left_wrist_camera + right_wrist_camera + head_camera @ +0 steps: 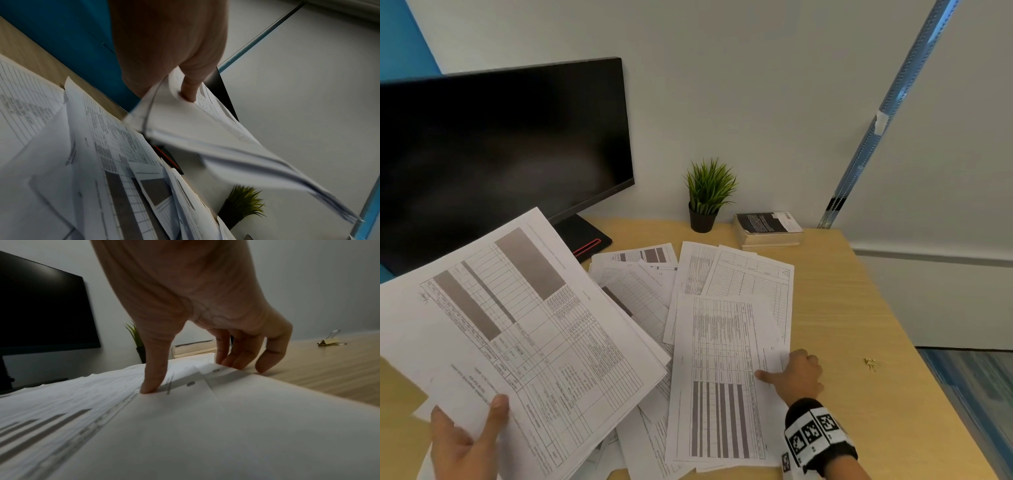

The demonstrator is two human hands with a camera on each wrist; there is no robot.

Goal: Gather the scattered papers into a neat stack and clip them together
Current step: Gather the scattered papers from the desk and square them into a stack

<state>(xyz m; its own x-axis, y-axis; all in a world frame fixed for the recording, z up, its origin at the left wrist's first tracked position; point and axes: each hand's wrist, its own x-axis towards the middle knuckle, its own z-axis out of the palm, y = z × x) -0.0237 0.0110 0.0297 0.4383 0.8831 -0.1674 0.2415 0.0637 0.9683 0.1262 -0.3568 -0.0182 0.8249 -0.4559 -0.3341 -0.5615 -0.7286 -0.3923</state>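
Note:
My left hand (482,425) holds a bundle of printed papers (517,325) raised above the wooden desk (842,308) at the lower left. Its thumb lies on top; the fingers are hidden underneath. The left wrist view shows the thumb (189,92) pressing into the bundle (205,126). More sheets lie scattered (640,291) across the desk. My right hand (784,368) pinches the right edge of a table-printed sheet (722,377), thumb on top (150,386) and curled fingers (232,360) at the edge. A gold binder clip (870,364) (331,341) lies right of that hand.
A dark monitor (500,164) stands at the back left on a black base with a red stripe. At the back wall are a small potted plant (709,195) and a thick book (768,228). Bare desk lies right of the papers, up to the desk's right edge (935,394).

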